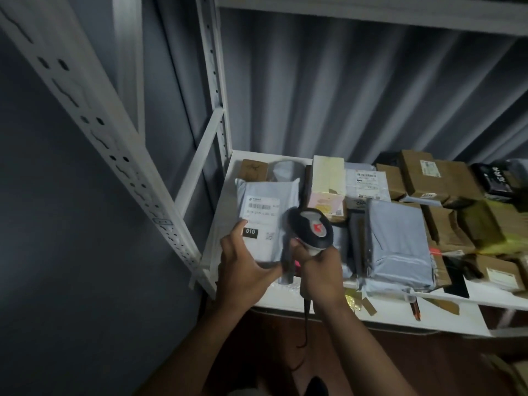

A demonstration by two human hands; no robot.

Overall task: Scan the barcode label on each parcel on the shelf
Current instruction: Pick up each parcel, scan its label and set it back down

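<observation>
Bag first: a grey plastic mailer point(265, 218) sits at the left end of the white shelf point(457, 307), near the front edge. It looks soft and thin, so I think it is light and bends easily. The plastic looks smooth and may slide in the fingers. It does not look breakable, but what is inside is hidden.

On top is a white barcode label point(261, 208) with black stripes, and below it a small black tag that reads 010 point(250, 232). The label faces up, which is good for scanning. A good place to hold the bag is its near edge or corner, away from the stripes, so no finger covers them.

The left hand point(245, 267) does just that. Its thumb lies on top of the bag beside the black tag and its fingers curl under the near edge, pinching the bag.

The right hand point(320, 270) is wrapped tight around the handle of a scanner point(313, 228). The scanner head is just to the right of the label and partly over the bag. A dark cord point(305, 318) hangs down from it.

Further right, more parcels fill the shelf: another grey mailer point(397, 241), a pale yellow box point(328, 181) and many brown boxes point(428, 175). A small red glow point(298, 264) shows between the two hands; I cannot tell what makes it.
</observation>
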